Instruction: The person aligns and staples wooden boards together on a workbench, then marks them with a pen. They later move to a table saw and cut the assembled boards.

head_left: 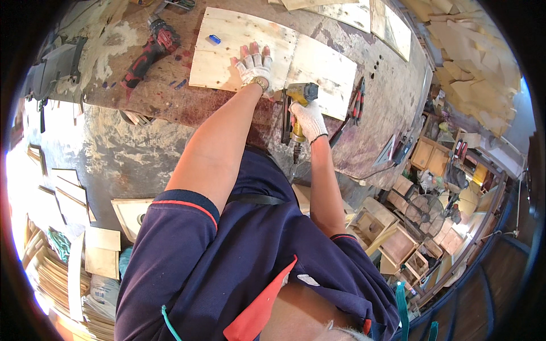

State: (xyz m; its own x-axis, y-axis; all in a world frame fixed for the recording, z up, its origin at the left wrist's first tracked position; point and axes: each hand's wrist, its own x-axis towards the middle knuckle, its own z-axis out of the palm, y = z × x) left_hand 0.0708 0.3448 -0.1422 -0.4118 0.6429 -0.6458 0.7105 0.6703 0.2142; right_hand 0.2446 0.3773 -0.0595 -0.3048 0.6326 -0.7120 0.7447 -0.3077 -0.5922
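Note:
My left hand (254, 69), in a white glove that leaves the fingertips bare, lies flat with fingers spread on a pale plywood panel (219, 62). A second plywood panel (331, 74) adjoins it on the right, with a seam between them. In my right hand (310, 120), also gloved, is a yellow and black air nail gun (302, 91), its head at the near edge of the panels by the seam. Whether its nose touches the wood is hidden. A small blue block (214, 39) rests on the left panel.
On the stained workbench (193, 105) lie a red and black cordless drill (151, 54) at left and red-handled pincers (358, 101) at right. More boards (391, 28) lie at the far right. Wooden boxes (398, 241) and a fan (426, 215) stand beyond the bench's right side.

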